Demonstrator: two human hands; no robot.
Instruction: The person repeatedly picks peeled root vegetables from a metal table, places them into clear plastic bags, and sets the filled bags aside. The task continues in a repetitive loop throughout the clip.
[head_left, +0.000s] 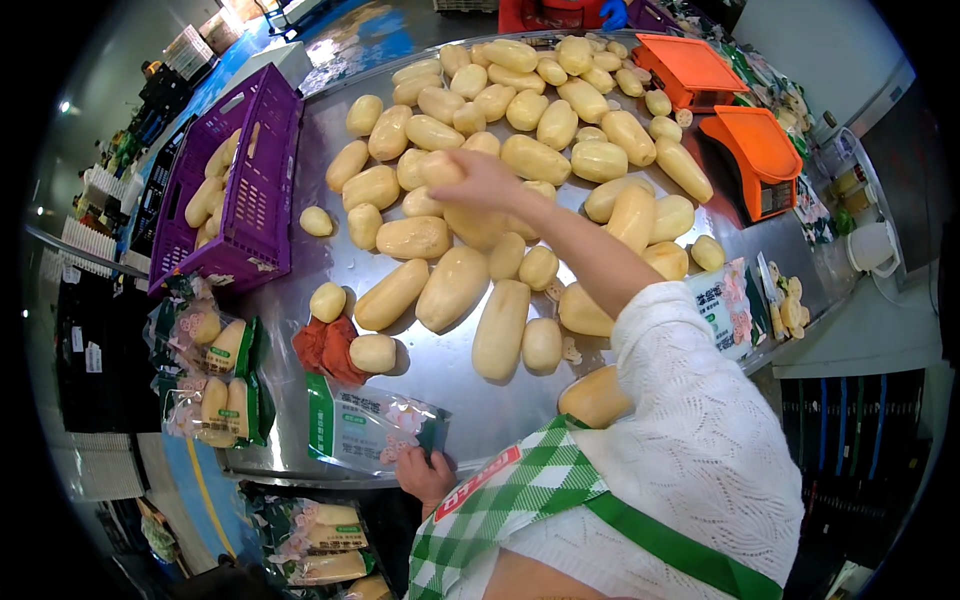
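Note:
Pale peeled lotus root pieces [452, 288] lie in a loose heap over the metal table. My right hand [482, 188] reaches into the middle of the heap, its fingers closed round a short lotus root piece [440, 169]; the hand is slightly blurred. At the table's near edge my left hand [425, 474] pinches the corner of a flat, clear plastic bag [365, 425] with green and pink print. Just beyond the bag, a small lotus root piece [373, 353] rests against a crumpled reddish-brown cloth [326, 350].
A purple crate [262, 195] holding lotus roots stands at the left edge. Filled bags [215, 405] hang or lie below it, and more filled bags [325, 540] are under the near edge. Two orange scales [755, 150] stand far right, with printed bags [722, 305] and a knife [768, 290] nearer.

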